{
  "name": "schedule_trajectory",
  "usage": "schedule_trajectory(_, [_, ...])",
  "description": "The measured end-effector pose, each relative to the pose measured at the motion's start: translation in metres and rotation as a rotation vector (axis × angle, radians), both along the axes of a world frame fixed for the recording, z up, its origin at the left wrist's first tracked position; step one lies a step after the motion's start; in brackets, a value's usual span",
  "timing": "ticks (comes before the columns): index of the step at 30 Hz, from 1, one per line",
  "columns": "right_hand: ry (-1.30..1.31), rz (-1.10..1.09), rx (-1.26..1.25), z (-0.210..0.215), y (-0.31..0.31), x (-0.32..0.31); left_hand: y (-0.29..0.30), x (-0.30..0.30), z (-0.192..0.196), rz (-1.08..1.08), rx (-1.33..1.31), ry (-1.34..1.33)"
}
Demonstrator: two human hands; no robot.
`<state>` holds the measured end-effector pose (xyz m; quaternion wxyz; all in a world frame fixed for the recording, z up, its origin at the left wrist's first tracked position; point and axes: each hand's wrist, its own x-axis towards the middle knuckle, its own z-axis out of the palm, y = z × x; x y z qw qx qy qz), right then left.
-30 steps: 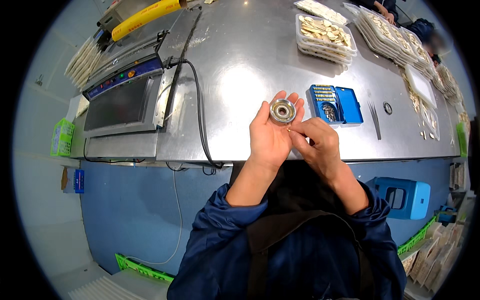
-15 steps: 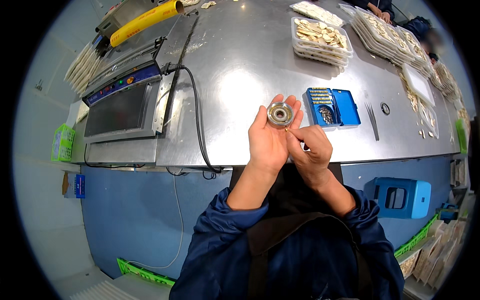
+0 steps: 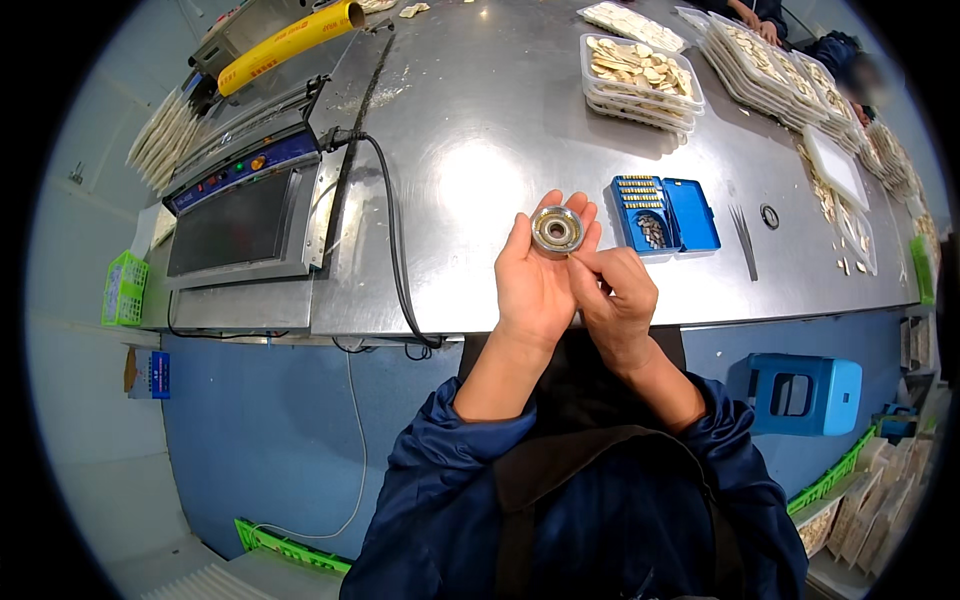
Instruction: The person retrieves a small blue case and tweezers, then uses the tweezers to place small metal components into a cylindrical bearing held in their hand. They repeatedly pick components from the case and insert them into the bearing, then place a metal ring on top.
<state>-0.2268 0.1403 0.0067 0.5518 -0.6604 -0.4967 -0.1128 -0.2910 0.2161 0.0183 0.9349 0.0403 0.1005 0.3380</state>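
My left hand [image 3: 535, 280] lies palm up over the table edge, with a round metal wheel [image 3: 557, 231] resting on its fingers. The wheel has a dark hole at its centre and rings around it. At its lower right rim, the thumb and finger of my right hand [image 3: 618, 300] pinch a tiny brass-coloured piece [image 3: 570, 256], mostly hidden by the fingertips. Right of my hands, a blue case [image 3: 697, 215] sits with its lid folded back. Inside are rows of small brass pieces [image 3: 640, 190] and a compartment of greyish ones [image 3: 651, 231].
Metal tweezers [image 3: 743, 243] and a dark ring [image 3: 769, 217] lie right of the case. Behind stand stacked trays of pale slices [image 3: 642, 75]. A sealing machine [image 3: 240, 225] with a black cable [image 3: 398, 230] occupies the left. A blue stool [image 3: 808, 395] stands below the table.
My right hand has shifted slightly left along with the pinched piece. The wheel is tilted a little differently in my left hand, which has hardly moved.
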Motion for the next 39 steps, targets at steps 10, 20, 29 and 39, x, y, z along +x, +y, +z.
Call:
schedule_trajectory(10, [0.172,0.010,-0.132,0.008,-0.002,0.006,0.002,-0.002,-0.005,-0.026,0.009,0.005])
schedule_trajectory(20, [0.237,0.043,-0.204,0.007,-0.002,0.010,0.005,-0.002,-0.010,-0.046,-0.026,-0.034])
schedule_trajectory(29, [0.233,0.076,-0.274,0.015,-0.002,0.014,0.006,-0.004,-0.009,-0.061,-0.033,-0.032])
schedule_trajectory(39, [-0.063,-0.010,-0.308,0.024,0.002,0.022,0.007,-0.004,-0.007,-0.102,-0.060,-0.041])
